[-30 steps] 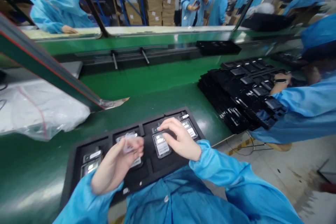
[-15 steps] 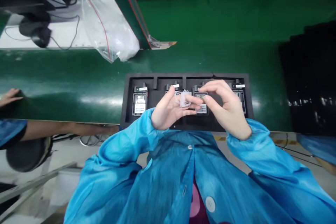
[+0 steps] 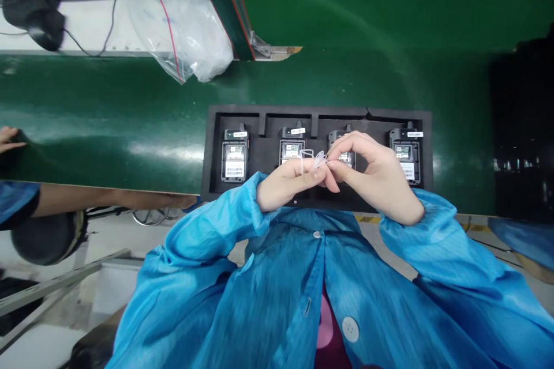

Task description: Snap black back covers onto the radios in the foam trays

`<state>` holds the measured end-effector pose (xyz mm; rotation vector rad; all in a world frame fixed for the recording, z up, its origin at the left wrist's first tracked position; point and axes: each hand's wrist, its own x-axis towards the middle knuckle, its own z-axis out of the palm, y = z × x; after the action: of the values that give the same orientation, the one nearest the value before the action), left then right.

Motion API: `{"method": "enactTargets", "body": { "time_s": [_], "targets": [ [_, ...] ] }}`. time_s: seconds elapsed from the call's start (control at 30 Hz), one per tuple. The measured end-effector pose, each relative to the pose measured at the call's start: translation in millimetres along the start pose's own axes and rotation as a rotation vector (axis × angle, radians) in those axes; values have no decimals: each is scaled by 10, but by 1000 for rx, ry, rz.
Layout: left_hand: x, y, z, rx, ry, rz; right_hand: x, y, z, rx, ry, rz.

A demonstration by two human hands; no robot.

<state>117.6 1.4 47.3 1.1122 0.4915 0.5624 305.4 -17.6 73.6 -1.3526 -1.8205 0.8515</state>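
Thin white frame-like pieces [image 3: 307,154] are pinched between the thumb and fingers of my left hand [image 3: 295,180]. My right hand [image 3: 371,172] meets it from the right, thumb and forefinger pressed together at the end of the white pieces. Both hands are over a black foam tray [image 3: 277,109]. Several black handheld devices with white labels lie in it: one at the far left [image 3: 235,155], one behind my left hand [image 3: 292,144], one partly covered by my right hand [image 3: 344,153], and one at the right end [image 3: 405,153].
A clear plastic bag [image 3: 186,29] with a red stripe lies at the upper left, beside a green upright panel [image 3: 225,0]. Black stacked material [image 3: 523,132] is at the right. Another person's hand [image 3: 8,138] rests at the green table's [image 3: 108,127] left edge.
My left hand has turned from an open palm to a pinch on the white pieces. My right fingertips have closed against them. The view has shifted slightly.
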Motion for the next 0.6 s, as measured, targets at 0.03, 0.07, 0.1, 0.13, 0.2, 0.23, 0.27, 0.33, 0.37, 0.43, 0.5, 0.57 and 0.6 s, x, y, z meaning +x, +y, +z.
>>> {"method": "enactTargets", "body": {
  "time_s": [0.03,0.07,0.1,0.13,0.2,0.23,0.27,0.33,0.37,0.43,0.5,0.57,0.6],
  "targets": [
    [-9,1,-14,20,2,3,-3,-2,2,10,-13,3],
    [-18,2,-27,38,7,3,-8,-4,3,17,-25,0],
    [-28,2,-37,49,13,7,-14,-6,3,21,-35,-8],
    [-37,0,-46,50,23,12,-21,-8,2,19,-41,-18],
    [-54,-15,-57,8,45,22,-33,-20,1,-3,-32,-43],
    [-61,-28,-59,-37,64,21,-38,-30,1,-20,-18,-61],
    [-66,-45,-59,-95,91,14,-42,-41,2,-37,-6,-84],
    [-73,-85,-58,-219,157,-20,-43,-64,10,-69,1,-150],
    [-75,-106,-57,-271,190,-40,-40,-73,17,-88,-5,-189],
    [-78,-144,-54,-340,241,-69,-26,-85,37,-143,-6,-251],
    [-81,-170,-51,-386,275,-74,-6,-85,61,-201,14,-272],
    [-89,-182,-50,-426,299,-60,15,-80,84,-232,22,-268],
    [-96,-183,-51,-445,309,-52,24,-78,94,-236,21,-269]
  ]
}}
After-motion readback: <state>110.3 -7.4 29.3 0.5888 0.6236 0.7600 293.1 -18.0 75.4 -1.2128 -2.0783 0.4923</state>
